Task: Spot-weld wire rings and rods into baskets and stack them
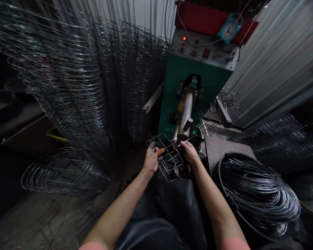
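Observation:
A curved wire frame of thin crossed rods hangs between my hands, over my lap. My left hand grips its left side, with an orange covering on one finger or thumb. At the frame's upper right, my right hand has its fingers closed on a thin wire by the tip of the metal arm. That arm sticks out from a green machine, and its lower end is right above the frame. Whether the wire in my right hand is joined to the frame is too small to tell.
Tall stacks of wire rings rise at the left, with a lower coil beneath. On the right, a black tub holds loops of wire. A blue clock hangs at the machine's top.

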Demonstrator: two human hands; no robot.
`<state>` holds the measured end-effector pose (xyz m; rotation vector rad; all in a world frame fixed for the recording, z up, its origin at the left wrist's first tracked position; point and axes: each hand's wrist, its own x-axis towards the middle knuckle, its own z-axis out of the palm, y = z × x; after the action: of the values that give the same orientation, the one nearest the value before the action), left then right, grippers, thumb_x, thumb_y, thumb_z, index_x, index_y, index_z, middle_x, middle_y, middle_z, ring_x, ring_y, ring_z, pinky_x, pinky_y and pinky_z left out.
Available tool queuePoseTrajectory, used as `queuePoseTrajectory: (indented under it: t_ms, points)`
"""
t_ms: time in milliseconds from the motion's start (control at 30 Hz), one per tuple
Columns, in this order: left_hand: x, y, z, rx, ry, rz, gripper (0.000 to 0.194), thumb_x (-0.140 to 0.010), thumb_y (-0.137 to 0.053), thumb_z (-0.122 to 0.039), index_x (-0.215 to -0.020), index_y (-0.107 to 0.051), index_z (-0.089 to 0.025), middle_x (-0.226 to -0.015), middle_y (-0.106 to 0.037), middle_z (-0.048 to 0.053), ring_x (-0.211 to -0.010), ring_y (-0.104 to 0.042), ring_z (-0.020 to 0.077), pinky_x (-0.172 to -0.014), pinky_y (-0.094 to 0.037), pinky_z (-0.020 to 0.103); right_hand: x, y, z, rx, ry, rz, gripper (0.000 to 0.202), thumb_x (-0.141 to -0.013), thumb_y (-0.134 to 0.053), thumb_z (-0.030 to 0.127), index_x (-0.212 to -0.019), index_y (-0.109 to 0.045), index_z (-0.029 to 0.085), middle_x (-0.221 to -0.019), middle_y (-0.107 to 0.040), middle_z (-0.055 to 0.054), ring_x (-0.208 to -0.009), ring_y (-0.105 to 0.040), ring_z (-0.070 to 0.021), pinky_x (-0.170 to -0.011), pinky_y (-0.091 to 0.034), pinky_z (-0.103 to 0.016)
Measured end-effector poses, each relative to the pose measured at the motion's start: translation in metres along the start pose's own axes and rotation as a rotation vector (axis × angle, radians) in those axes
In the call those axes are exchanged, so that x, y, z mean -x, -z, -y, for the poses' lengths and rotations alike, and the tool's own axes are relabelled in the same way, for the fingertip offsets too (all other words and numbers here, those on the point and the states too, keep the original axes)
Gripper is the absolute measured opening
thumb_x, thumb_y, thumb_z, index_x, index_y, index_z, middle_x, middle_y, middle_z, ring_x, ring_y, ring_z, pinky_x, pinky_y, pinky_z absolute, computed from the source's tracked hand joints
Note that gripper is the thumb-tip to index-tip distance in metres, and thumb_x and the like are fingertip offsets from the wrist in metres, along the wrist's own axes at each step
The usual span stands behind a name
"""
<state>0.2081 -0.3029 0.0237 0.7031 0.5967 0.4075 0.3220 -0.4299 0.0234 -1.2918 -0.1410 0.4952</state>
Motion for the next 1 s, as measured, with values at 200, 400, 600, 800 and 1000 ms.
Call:
queuePoseTrajectory:
  t_ms: [200, 400, 600, 800, 1000]
  points:
    - [-0.002, 0.000, 0.000, 0.026, 0.010, -0.014, 0.057, -0.052, -0.074, -0.007, -0.099, -0.045, -0.023, -0.075, -0.043, -0.005, -0.059, -0.050, 0.0065, -0.040, -0.028, 0.014, -0.008, 0.003, -0.009, 0.020, 0.016, -0.017, 0.032, -0.049, -0.077, 0.040, -0.069, -0.062, 0.020, -0.062, -0.059, 0.003, -0.055, -0.049, -0.0104, -0.056, -0.039, -0.024]
    - [-0.004, 0.008, -0.003, -0.030, 0.048, 0.082, 0.062, -0.048, -0.074, -0.009, -0.101, -0.046, -0.023, -0.071, -0.043, -0.007, -0.052, -0.044, 0.0042, -0.041, -0.028, 0.015, 0.004, 0.001, -0.006, 0.016, 0.052, -0.012, 0.032, -0.052, -0.076, 0.040, -0.076, -0.066, 0.022, -0.071, -0.064, 0.002, -0.063, -0.055, -0.0121, -0.063, -0.043, -0.025]
    - [0.029, 0.050, 0.008, -0.013, 0.121, 0.164, 0.066, -0.051, -0.074, -0.018, -0.110, -0.046, -0.021, -0.068, -0.045, -0.008, -0.050, -0.040, 0.0037, -0.046, -0.032, 0.017, 0.073, -0.002, -0.027, 0.104, 0.113, -0.006, 0.031, -0.064, -0.071, 0.039, -0.093, -0.068, 0.026, -0.083, -0.065, 0.001, -0.073, -0.057, -0.0132, -0.066, -0.044, -0.025]
    - [0.061, 0.073, 0.019, -0.018, 0.149, 0.160, 0.058, -0.053, -0.076, -0.025, -0.103, -0.046, -0.021, -0.067, -0.043, -0.008, -0.046, -0.035, 0.0021, -0.043, -0.026, 0.016, 0.121, -0.014, -0.040, 0.119, 0.100, -0.058, 0.032, -0.067, -0.069, 0.041, -0.095, -0.067, 0.025, -0.081, -0.064, 0.001, -0.071, -0.056, -0.0139, -0.064, -0.044, -0.026]
    - [0.070, 0.079, 0.017, -0.029, 0.215, 0.140, 0.039, -0.051, -0.072, -0.023, -0.078, -0.043, -0.018, -0.059, -0.040, -0.008, -0.042, -0.030, 0.0015, -0.039, -0.015, 0.014, 0.127, -0.024, -0.030, 0.247, 0.113, -0.029, 0.038, -0.068, -0.068, 0.044, -0.098, -0.066, 0.019, -0.085, -0.066, -0.002, -0.077, -0.058, -0.0160, -0.072, -0.044, -0.029]
